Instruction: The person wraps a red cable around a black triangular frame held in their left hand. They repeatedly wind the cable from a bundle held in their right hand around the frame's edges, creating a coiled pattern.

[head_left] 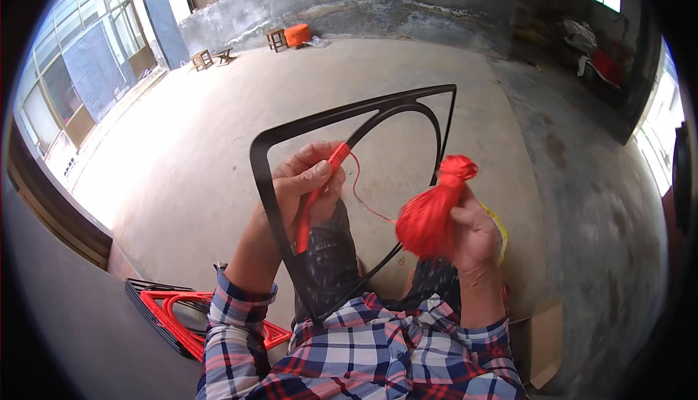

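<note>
Down by the left sleeve, a stack of frames [174, 313] lies on the floor [218, 145], black and red. The left hand [305, 182] grips a red tool [316, 200] with clenched fingers, pressed against the black frame [349, 120] that stands up from the lap. The right hand [472, 229] is closed around a bundle of red cord [429, 214]. A thin strand [367, 204] runs between tool and bundle. The cord looks soft and light, so hold it by the bunch. The frame looks stiff and thin; hold its edge. Far off stand stools [203, 58].
</note>
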A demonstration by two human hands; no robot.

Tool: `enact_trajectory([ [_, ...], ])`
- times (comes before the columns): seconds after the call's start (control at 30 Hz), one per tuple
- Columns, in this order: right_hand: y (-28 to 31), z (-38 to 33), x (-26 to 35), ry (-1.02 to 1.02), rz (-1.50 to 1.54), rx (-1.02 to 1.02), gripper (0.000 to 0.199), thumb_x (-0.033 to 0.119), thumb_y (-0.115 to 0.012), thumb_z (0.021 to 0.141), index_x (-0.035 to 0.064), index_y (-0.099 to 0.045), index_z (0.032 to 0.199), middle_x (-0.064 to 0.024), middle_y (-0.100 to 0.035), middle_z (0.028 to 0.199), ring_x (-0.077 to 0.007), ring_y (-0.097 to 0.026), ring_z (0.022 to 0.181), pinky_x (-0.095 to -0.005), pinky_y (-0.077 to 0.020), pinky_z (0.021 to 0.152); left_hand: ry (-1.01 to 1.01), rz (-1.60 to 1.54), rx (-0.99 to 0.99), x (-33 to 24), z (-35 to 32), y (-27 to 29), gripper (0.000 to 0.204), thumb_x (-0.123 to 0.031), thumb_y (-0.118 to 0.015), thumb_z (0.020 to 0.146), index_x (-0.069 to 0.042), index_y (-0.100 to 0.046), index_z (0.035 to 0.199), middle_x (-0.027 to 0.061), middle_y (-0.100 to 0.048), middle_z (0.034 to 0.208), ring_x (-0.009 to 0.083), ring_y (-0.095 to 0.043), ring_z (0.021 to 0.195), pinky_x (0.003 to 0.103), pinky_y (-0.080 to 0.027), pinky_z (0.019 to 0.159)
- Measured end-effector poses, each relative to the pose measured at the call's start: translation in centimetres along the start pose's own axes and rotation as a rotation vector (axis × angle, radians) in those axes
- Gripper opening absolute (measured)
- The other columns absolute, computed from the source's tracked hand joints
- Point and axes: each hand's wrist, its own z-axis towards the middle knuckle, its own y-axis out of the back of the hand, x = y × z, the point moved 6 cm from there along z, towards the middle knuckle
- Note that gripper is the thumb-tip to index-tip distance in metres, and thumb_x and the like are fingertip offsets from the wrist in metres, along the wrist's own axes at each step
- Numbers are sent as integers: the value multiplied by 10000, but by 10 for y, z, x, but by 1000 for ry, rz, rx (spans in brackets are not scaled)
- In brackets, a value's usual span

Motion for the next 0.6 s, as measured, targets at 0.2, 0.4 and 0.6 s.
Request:
enact_trajectory([
  [0.2, -100, 9, 27, -28, -555, 215, 446, 20, -696, 900, -14, -494, 1297, -94, -701, 1024, -107, -656, 943, -261, -515, 860, 77, -307, 274, 3, 0, -53, 697, -550, -513, 949, 37, -523, 1326, 67, -626, 967, 74, -482, 609, 207, -292, 480],
  [0.4, -109, 35, 38, 300, -565, 99, 212, 103, -683, 927, -3, -563, 1066, -70, -697, 893, -86, -654, 832, -239, -526, 782, 51, -52, 101, 2, 8, -76, 517, -291, -723, 913, 36, -581, 1288, 96, -651, 1149, 153, -634, 1024, 308, -512, 898],
  [0.6, -65, 36, 8, -152, 60, 71, 234, 244, -642, 963, 14, -625, 1004, -133, -684, 1013, -177, -666, 952, -317, -524, 892, 44, -333, 266, 20, -1, -72, 371, -81, -540, 1006, 58, -522, 1350, 128, -596, 1304, 205, -597, 1190, 332, -480, 1014],
])
